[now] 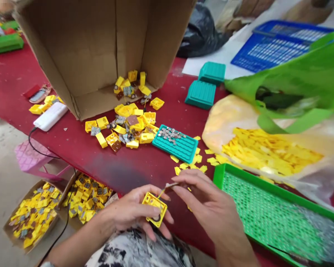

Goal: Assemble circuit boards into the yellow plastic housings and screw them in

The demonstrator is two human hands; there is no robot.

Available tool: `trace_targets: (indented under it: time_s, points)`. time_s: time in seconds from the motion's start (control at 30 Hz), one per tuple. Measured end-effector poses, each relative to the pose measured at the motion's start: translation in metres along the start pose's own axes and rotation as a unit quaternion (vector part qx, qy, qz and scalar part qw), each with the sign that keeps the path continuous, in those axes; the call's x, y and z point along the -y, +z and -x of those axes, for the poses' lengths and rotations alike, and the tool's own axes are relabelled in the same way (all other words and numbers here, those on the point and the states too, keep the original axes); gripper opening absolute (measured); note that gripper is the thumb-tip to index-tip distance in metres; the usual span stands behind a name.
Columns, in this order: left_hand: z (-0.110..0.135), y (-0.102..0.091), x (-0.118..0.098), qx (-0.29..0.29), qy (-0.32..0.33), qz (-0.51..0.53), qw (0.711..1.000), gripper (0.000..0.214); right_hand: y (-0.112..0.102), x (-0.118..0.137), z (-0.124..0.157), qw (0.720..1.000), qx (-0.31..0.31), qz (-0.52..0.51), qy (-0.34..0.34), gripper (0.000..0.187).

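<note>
My left hand [136, 211] is closed round a small yellow plastic square casing [154, 208], held at the near edge of the red table [80, 148]. My right hand [208, 202] pinches a thin stick-like tool [167, 187] whose tip touches the casing's top corner. Just beyond lies a teal tray [178, 145] carrying several small silver button cells [169, 133]. A heap of yellow casings and small circuit boards [128, 128] spills from a tipped cardboard box [100, 48].
A green mesh tray [267, 215] sits right of my hands, behind it a clear bag of flat yellow pieces [267, 152] and a green bag [303, 74]. Two teal trays [206, 85], a blue basket [278, 44], a white power bank [50, 115]. Floor boxes of yellow parts [35, 217] at left.
</note>
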State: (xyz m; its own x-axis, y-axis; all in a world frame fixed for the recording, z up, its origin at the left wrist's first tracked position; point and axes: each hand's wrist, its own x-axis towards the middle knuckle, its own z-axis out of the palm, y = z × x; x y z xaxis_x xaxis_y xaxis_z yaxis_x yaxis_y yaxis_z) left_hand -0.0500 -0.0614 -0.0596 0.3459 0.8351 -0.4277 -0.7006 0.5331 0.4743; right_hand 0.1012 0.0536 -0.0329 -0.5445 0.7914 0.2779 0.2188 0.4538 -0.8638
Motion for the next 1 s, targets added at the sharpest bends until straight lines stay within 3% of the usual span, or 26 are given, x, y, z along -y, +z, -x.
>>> trace_targets:
  time_s: [0.07, 0.13, 0.2, 0.27, 0.37, 0.47, 0.6, 0.73, 0.87, 0.93, 1.0]
  points:
    - [0.001, -0.004, -0.002, -0.011, 0.025, 0.001, 1.0, 0.05, -0.002, 0.005, -0.001, 0.998, 0.0, 0.022, -0.058, 0.011]
    - [0.003, -0.004, -0.006, -0.045, 0.054, -0.017, 0.997, 0.052, -0.001, 0.011, -0.001, 0.998, 0.018, 0.0, -0.062, 0.014]
    - [0.008, -0.002, -0.011, -0.08, 0.075, -0.051, 0.993, 0.05, 0.004, 0.014, -0.001, 0.999, 0.016, -0.049, 0.001, 0.011]
    - [0.012, 0.002, -0.017, -0.099, 0.084, -0.082, 0.988, 0.051, 0.01, 0.014, 0.0, 0.989, 0.002, -0.103, 0.109, 0.006]
    - [0.013, 0.005, -0.023, -0.109, 0.094, -0.115, 0.983, 0.054, 0.016, 0.01, -0.001, 0.951, 0.057, -0.187, 0.239, 0.03]
    - [0.013, 0.005, -0.024, -0.107, 0.095, -0.138, 0.98, 0.052, 0.017, 0.005, -0.004, 0.909, 0.131, -0.267, 0.291, 0.038]
    - [0.014, 0.007, -0.023, -0.114, 0.098, -0.16, 0.976, 0.047, 0.016, 0.005, -0.012, 0.887, 0.12, -0.327, 0.303, 0.039]
    - [0.014, 0.006, -0.019, -0.119, 0.098, -0.125, 0.98, 0.041, 0.017, 0.009, -0.013, 0.901, 0.092, -0.307, 0.291, 0.031]
    - [0.011, -0.002, -0.014, -0.086, 0.105, 0.016, 0.991, 0.044, 0.022, 0.024, -0.003, 0.946, 0.046, -0.212, 0.241, 0.015]
    - [0.01, -0.005, -0.013, -0.068, 0.106, 0.099, 0.987, 0.043, 0.025, 0.034, 0.005, 0.976, 0.034, -0.129, 0.172, 0.004]
    - [0.011, -0.006, -0.014, -0.068, 0.108, 0.149, 0.981, 0.043, 0.027, 0.042, 0.013, 0.996, 0.039, -0.042, 0.068, 0.006]
